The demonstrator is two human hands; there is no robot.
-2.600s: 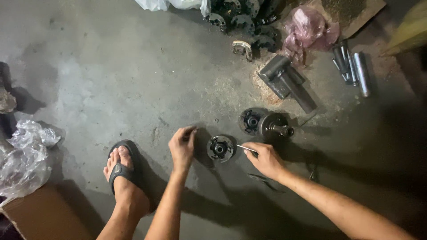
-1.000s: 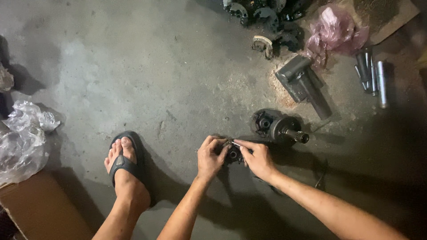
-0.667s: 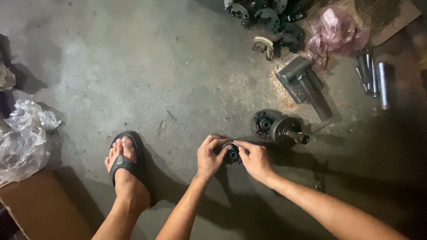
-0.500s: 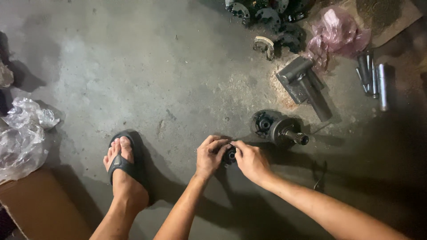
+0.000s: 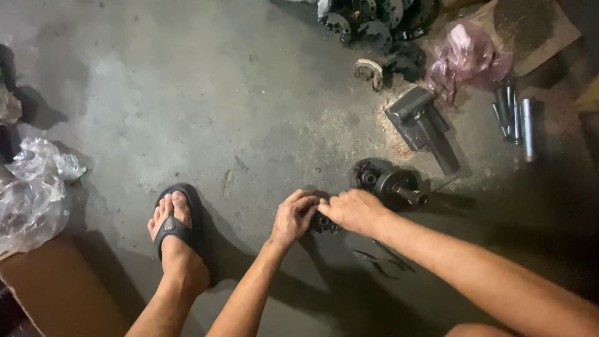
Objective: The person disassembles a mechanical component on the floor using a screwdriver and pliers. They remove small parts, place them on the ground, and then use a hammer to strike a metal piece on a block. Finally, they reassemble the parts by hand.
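My left hand (image 5: pixel 293 217) and my right hand (image 5: pixel 354 211) meet over a small dark round metal part (image 5: pixel 322 223) lying on the concrete floor; both grip it, and most of it is hidden under the fingers. Just beyond the right hand sits a dark gear hub with a splined shaft (image 5: pixel 392 183) sticking out to the right. A pair of thin pliers (image 5: pixel 382 262) lies on the floor under my right forearm.
My left foot in a black sandal (image 5: pixel 175 226) rests left of the hands. A grey metal block (image 5: pixel 422 125), steel pins (image 5: pixel 515 115), a pink plastic bag (image 5: pixel 468 56) and dark gear parts (image 5: pixel 374 19) lie farther away. Clear plastic (image 5: pixel 34 187) and a cardboard box (image 5: pixel 56 293) are at the left.
My left hand moved from the floor onto the round part. The right hand, which held a thin tool, closed in on the part too. Both hands now cover it.
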